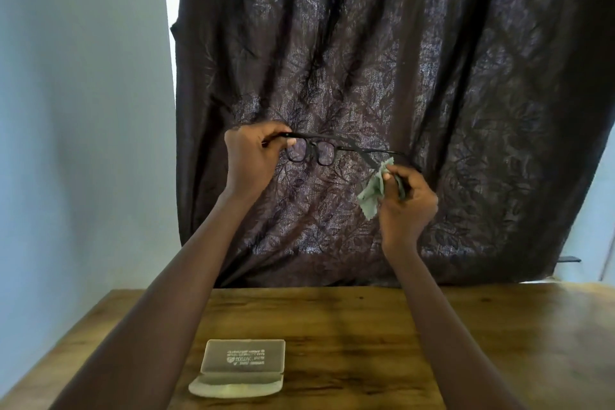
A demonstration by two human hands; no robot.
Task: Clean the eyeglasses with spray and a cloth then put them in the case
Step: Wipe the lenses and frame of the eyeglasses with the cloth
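Eyeglasses (312, 149) held up at mid-frame against a dark curtain (432, 43).
The left hand (249, 160) pinches one temple; the right hand (407, 206) grips the other with a green cloth (372, 190). The open case (241, 366) lies at lower centre on the table (432, 343).

**Black Frame, Grey-Green Cloth, Honey-Brown Wood**

The eyeglasses (311, 151) have a black frame, rims and temples alike, and clear lenses through which the curtain's pattern shows. The cloth (372, 191) is a plain, pale grey-green. Near the table's front edge, left of the middle, the case (243, 356) is a muted grey-beige; its upper part bears white lettering, too blurred to read. The table (366, 326) is honey-brown wood with darker streaks of grain running across it. Behind its far edge hangs the curtain (399, 60) — dark brown with a purplish sheen, covered all over in a leaf pattern. The wall (76, 110) is pale blue.
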